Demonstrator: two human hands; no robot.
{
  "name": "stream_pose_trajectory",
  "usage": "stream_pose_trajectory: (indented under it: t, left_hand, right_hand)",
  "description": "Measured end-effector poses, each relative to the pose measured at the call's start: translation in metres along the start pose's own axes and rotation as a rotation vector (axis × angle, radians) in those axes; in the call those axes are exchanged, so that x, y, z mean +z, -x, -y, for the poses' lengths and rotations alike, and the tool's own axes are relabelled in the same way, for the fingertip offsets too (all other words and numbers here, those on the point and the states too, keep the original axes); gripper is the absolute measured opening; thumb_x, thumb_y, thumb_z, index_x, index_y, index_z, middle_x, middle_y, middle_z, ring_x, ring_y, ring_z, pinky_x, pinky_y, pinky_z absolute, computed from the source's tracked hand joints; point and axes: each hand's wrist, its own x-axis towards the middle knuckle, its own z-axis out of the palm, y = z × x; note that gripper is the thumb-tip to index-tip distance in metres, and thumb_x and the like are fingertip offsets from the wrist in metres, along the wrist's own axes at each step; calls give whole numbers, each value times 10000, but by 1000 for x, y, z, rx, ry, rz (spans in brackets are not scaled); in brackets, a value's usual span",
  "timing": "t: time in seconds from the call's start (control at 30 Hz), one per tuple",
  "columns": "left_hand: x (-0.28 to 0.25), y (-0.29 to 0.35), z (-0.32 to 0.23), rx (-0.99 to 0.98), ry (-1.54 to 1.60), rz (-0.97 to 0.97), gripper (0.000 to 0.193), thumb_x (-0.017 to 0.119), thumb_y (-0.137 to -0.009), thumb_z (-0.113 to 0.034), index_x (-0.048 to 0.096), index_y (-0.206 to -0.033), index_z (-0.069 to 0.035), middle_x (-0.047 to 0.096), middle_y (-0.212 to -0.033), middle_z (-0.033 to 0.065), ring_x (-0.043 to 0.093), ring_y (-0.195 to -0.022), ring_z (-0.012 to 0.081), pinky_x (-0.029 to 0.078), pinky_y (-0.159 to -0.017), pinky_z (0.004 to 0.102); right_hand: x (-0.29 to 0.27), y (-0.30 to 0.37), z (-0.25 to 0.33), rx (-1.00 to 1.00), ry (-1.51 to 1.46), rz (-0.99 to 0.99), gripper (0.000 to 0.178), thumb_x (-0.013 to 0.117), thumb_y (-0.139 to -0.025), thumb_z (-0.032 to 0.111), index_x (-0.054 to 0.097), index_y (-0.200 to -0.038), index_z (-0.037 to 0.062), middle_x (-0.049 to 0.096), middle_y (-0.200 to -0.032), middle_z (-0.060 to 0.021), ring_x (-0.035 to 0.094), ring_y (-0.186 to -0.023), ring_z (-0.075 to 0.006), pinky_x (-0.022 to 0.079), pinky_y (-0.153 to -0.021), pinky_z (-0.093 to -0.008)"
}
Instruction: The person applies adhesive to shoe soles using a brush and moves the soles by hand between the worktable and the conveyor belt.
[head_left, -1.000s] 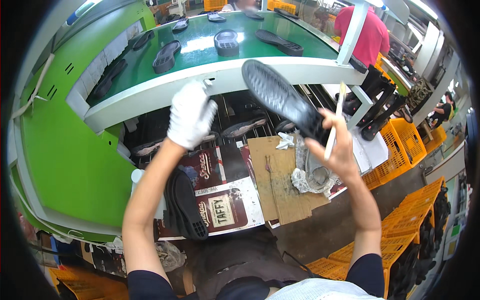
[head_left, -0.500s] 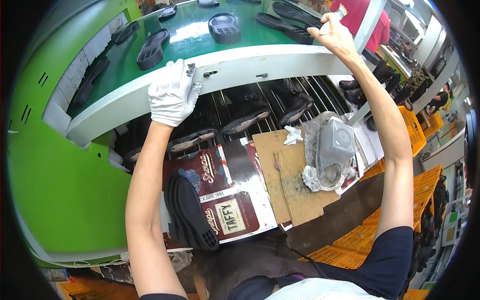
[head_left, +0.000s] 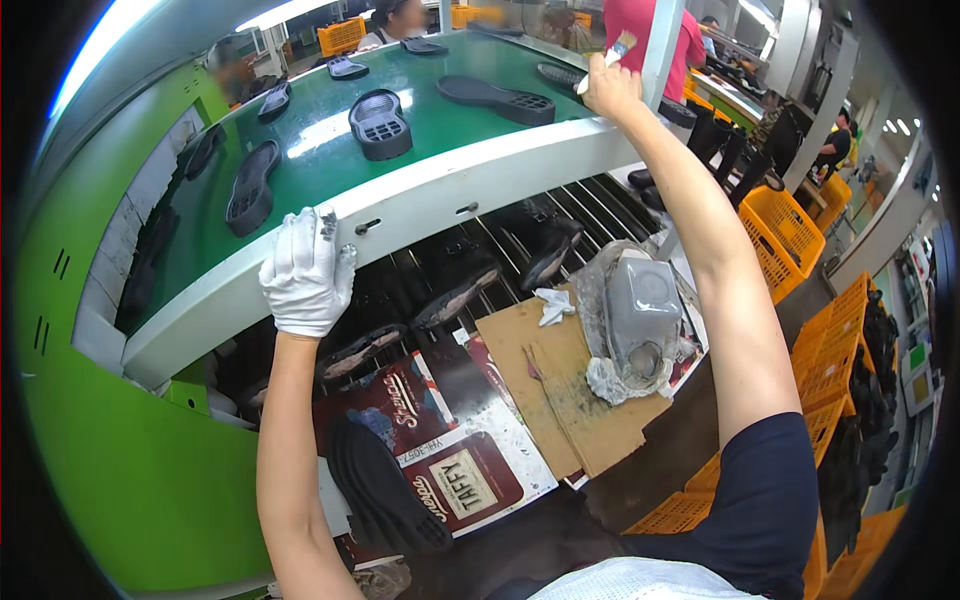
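Observation:
My left hand [head_left: 307,277], in a white glove with dark-stained fingertips, lies with fingers extended over the white rail [head_left: 450,196]. My right hand [head_left: 612,92], bare and raised at the far right end of that rail, grips a paintbrush [head_left: 622,46] with a pale handle and bristles pointing up. Beyond the rail, black shoe soles lie spread on a green conveyor belt [head_left: 310,185]. A long sole [head_left: 497,99] lies left of my right hand, and another sole [head_left: 561,75] lies close behind it, partly hidden.
Below the rail, dark shoes [head_left: 458,297] sit on metal rollers. Nearer are stained cardboard [head_left: 520,350], a grey plastic container [head_left: 643,305] and stacked black soles [head_left: 380,485]. A green machine housing [head_left: 100,450] stands left, orange crates [head_left: 780,240] right. Other people are beyond the belt.
The view has tilted and shows more of the far side. My right hand has turned, so the brush shows more fully. My left hand still rests on the rail.

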Motion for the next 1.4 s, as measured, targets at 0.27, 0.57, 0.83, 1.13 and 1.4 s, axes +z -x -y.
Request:
stream_pose_trajectory:
  t: [0.27, 0.57, 0.83, 1.13, 1.4]
  left_hand:
    - [-1, -3, 2, 21, 22, -20, 566, 631, -820, -320, 498, -1312, -75, 514, -1301, 140, 490, -1189, 343, 411, -910, 431]
    - [1, 0, 5, 33, -51, -12, 559, 614, -845, -337, 485, -1338, -108, 523, -1295, 120, 507, -1169, 336, 441, -865, 413]
    - [2, -2, 3, 46, -49, -33, 604, 627, -821, -295, 446, -1356, -80, 511, -1309, 143, 512, -1171, 351, 427, -874, 418]
    - [1, 2, 3, -14, -87, -5, 558, 600, -841, -376, 493, -1336, -142, 523, -1281, 86, 478, -1197, 279, 388, -913, 386]
    - [1, 0, 0, -14, -65, -19, 561, 602, -838, -378, 494, -1336, -144, 511, -1295, 88, 471, -1196, 280, 389, -917, 386]
  right_hand:
    - [14, -12, -3, 123, -3, 279, 438, 603, -821, 278, 501, -1156, 16, 626, -1072, -260, 632, -993, -394, 467, -863, -493]
    - [37, -18, -4, 107, -15, 237, 415, 591, -797, 277, 531, -1125, 30, 624, -1072, -258, 574, -1065, -416, 351, -954, -538]
    - [41, -20, -1, 45, 136, -145, 268, 654, -801, 259, 575, -967, 64, 650, -925, -198, 591, -978, -358, 405, -851, -518]
    - [-31, 17, 97, -81, -742, 320, 848, 656, -676, 680, 538, -1121, -33, 626, -1025, -261, 606, -1011, -374, 458, -909, -397]
    - [-23, 17, 99, 16, -487, 311, 653, 728, -714, 436, 497, -1129, -12, 633, -1037, -262, 618, -1007, -383, 471, -903, -422]
